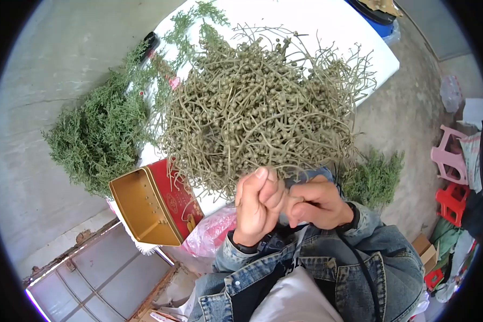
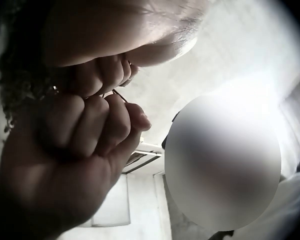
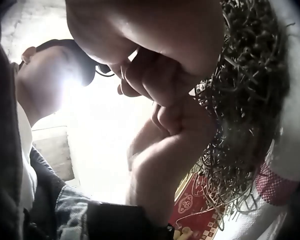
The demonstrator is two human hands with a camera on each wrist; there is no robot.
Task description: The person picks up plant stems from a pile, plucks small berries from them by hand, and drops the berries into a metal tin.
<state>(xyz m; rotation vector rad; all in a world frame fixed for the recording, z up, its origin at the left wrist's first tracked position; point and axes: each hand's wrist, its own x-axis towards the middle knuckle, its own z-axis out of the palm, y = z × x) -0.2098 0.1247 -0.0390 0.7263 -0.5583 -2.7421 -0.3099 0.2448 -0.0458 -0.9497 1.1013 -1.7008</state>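
Note:
Close together at the near edge of a big heap of thin green-brown stems with small round heads (image 1: 252, 107), both hands are raised in the head view. Fingers of the left hand (image 1: 259, 206) are curled, the thumb lying over them. Beside it, the right hand (image 1: 319, 204) has bent fingers, thumb and forefinger pinched together. A short thin stem (image 1: 296, 202) shows between the hands, seemingly gripped by both; their palms are hidden. In the left wrist view the right hand's curled knuckles (image 2: 90, 130) face the left hand (image 2: 120, 35).
Left of the heap lie green leafy sprigs (image 1: 104, 134) and an open red and gold tin (image 1: 169, 201) holding a few small beads. White sheeting (image 1: 381, 59) covers the table. More sprigs (image 1: 378, 177) are at right, with pink (image 1: 449, 155) and red stools (image 1: 452, 204) beyond.

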